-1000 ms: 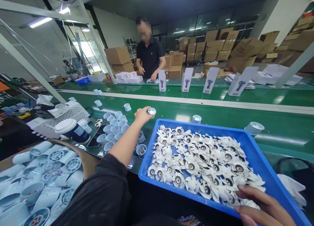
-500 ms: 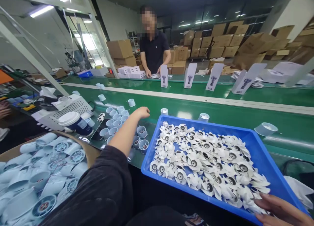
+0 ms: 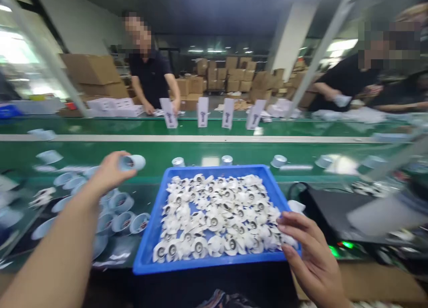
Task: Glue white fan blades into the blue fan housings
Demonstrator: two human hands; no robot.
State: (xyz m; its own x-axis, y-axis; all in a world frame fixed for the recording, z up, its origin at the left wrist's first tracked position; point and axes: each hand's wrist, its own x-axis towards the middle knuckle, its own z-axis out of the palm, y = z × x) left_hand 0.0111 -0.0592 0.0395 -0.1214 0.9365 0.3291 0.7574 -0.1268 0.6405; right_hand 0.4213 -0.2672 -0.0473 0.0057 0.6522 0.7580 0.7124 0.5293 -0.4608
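Note:
My left hand point(image 3: 112, 172) reaches over the near side of the green belt, closed around a light blue cup-shaped housing point(image 3: 126, 163) with reddish parts inside. A paler cup form point(image 3: 138, 162) shows right beside it; whether it is a separate piece I cannot tell. Below my left forearm stand several similar blue cups point(image 3: 121, 202). In front of me, a blue tray point(image 3: 214, 264) is full of white fan blades point(image 3: 214, 221) with dark ring hubs. My right hand point(image 3: 310, 250) is at the tray's right front corner, fingers apart, close to the blades there.
Several cups point(image 3: 278, 161) stand along the green belt point(image 3: 197, 149). Upright white printed boxes point(image 3: 202, 112) line its far side. A co-worker point(image 3: 150, 78) works opposite, another person point(image 3: 347, 78) at right. A black box point(image 3: 331, 210) with cables lies right of the tray.
The view has swung right, bringing the person at right into sight. A blue cup now shows in my left hand. My right hand remains by the tray's right front corner.

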